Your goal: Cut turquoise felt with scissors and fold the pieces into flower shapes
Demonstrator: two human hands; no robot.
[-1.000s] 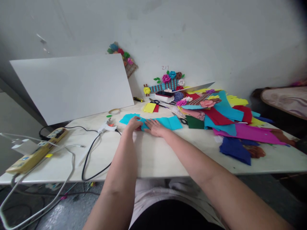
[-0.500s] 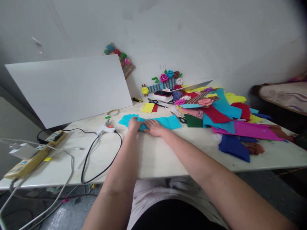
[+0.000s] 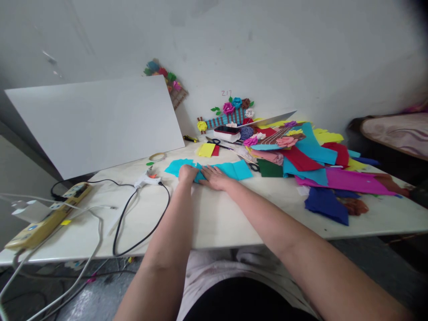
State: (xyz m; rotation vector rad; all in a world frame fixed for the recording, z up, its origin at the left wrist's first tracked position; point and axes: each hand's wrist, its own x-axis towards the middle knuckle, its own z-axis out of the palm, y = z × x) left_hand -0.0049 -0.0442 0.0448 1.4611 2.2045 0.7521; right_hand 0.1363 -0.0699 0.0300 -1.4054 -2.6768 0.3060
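A strip of turquoise crepe paper (image 3: 241, 169) lies across the table under both hands, its left end ragged. My left hand (image 3: 187, 173) is closed on the paper left of its middle, fingers curled and their tips partly hidden. Flat on the strip, with fingers spread to the left, my right hand (image 3: 214, 177) presses it to the tabletop. The two hands are close together, with a narrow bit of paper showing between them. A white hot glue gun (image 3: 147, 179) lies left of my left hand.
A yellow power strip (image 3: 50, 218) with cables is at the left. Behind stand a large white board (image 3: 96, 127) and a roll of tape (image 3: 157, 156). Yellow paper (image 3: 206, 150), scissors (image 3: 254, 166) and a heap of coloured crepe paper (image 3: 344, 180) lie beyond and right.
My left hand's fingers have curled in more over the paper. My right hand and the strip stay in place.
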